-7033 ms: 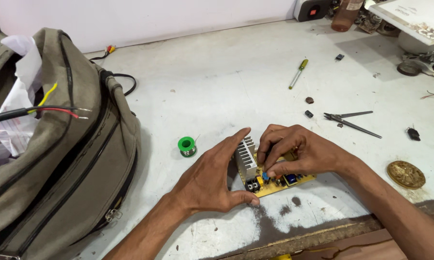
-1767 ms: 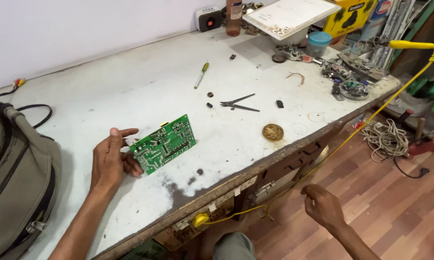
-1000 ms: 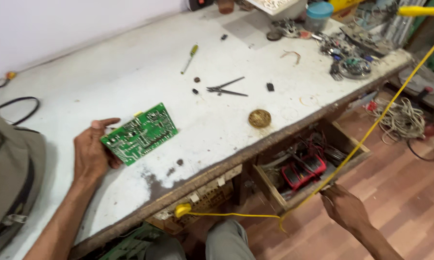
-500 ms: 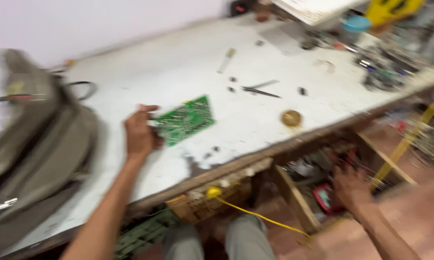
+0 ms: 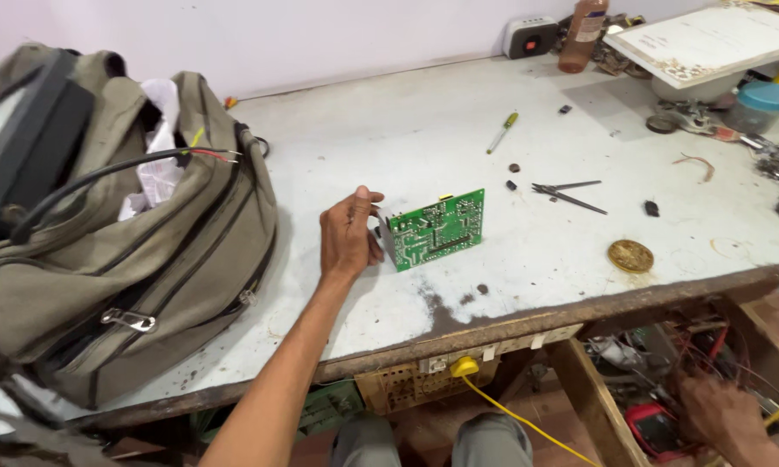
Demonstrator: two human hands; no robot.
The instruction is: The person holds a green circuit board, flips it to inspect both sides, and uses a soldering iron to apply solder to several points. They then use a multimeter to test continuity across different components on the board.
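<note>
My left hand (image 5: 348,235) grips the left edge of a green circuit board (image 5: 437,230) and holds it upright on the white workbench (image 5: 389,130), solder side toward me. My right hand (image 5: 725,413) is down below the bench at the lower right, among wires and a red device (image 5: 657,427) in an open compartment. Whether it holds anything there is not clear.
A large olive bag (image 5: 104,233) with cables fills the bench's left side. On the right lie a screwdriver (image 5: 500,131), tweezers (image 5: 568,195), a round brass disc (image 5: 630,256) and small parts. A yellow cable (image 5: 493,405) hangs from the bench front.
The view swung back to the left and the bag came into sight. The board went from tilted flat to standing on edge. My right hand went lower under the bench.
</note>
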